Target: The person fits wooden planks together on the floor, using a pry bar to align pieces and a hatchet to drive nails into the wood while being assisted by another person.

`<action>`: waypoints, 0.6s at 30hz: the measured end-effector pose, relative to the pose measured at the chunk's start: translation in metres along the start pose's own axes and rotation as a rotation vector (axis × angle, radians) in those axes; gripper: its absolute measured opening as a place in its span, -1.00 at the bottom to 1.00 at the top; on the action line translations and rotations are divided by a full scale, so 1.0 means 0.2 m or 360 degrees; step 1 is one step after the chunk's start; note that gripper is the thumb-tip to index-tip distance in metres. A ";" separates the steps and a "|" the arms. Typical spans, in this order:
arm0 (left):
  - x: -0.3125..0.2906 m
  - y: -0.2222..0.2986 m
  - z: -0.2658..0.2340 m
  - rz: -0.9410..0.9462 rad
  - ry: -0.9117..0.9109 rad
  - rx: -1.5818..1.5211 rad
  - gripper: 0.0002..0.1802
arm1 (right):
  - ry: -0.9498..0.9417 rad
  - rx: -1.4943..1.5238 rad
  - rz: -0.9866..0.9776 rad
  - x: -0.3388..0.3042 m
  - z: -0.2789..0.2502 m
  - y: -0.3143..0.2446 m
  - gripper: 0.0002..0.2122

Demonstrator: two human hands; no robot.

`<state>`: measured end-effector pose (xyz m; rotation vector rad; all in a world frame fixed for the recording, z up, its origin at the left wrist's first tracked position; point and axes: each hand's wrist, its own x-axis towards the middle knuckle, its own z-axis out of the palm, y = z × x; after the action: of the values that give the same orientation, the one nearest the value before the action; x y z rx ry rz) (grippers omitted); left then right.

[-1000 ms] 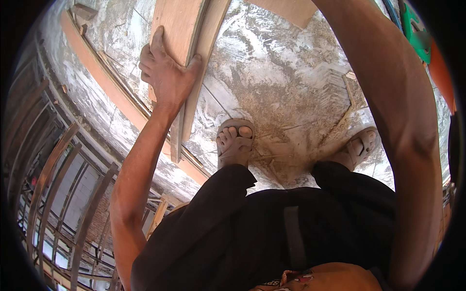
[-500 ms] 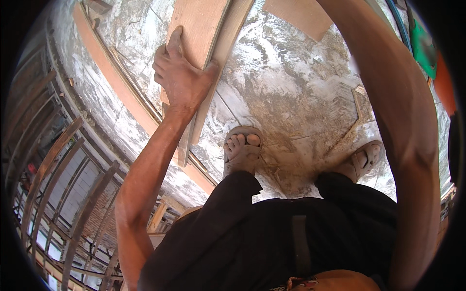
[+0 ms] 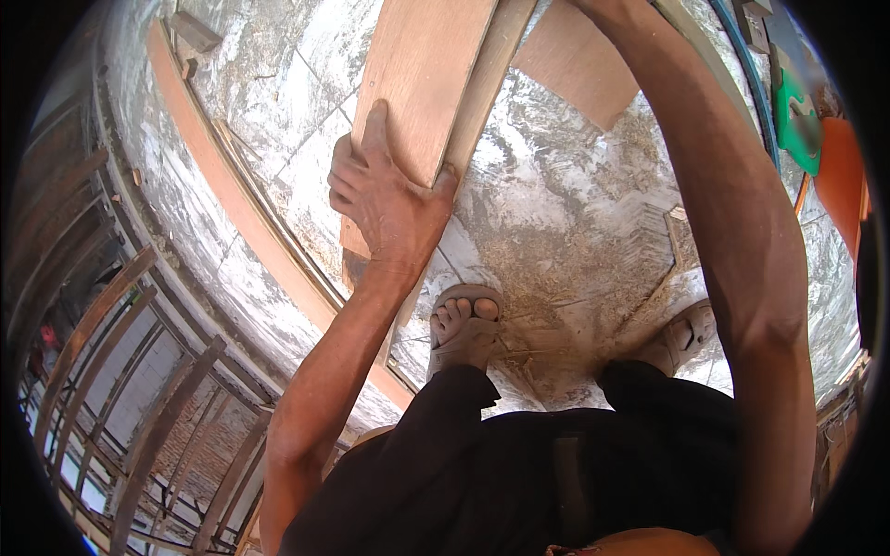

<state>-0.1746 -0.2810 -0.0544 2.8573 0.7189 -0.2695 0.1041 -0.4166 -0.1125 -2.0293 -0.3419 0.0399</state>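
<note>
The person's left hand has its grip closed on the near end of a wide reddish-brown board, index finger laid along the top face, the other fingers bent at the left edge and the thumb at the right edge. The board runs away to the top of the view, with a narrower board right alongside it on the right. The right forearm reaches up past the top edge, so the right hand and its grip are out of view and I cannot tell their state. Between the arms lies a flat brown panel on the white-smeared floor; a long thin strip lies to the left, and a sandal stands below the boards.
</note>
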 end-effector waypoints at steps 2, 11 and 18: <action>0.01 0.00 -0.01 -0.0013 0.0002 -0.0025 0.14 | 0.0071 -0.0069 0.0059 0.00 0.02 0.01 0.00; 0.00 0.03 0.03 -0.0045 0.0117 0.0011 0.16 | -0.0042 0.0249 0.0499 -0.11 -0.06 -0.08 -0.39; -0.02 0.04 -0.02 -0.0021 0.0073 -0.0150 0.14 | 0.0064 0.0330 0.0407 -0.20 -0.06 -0.09 -0.49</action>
<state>-0.1733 -0.2883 -0.0495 2.7787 0.7389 -0.1674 0.0641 -0.4294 -0.0960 -1.8534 -0.0484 0.1849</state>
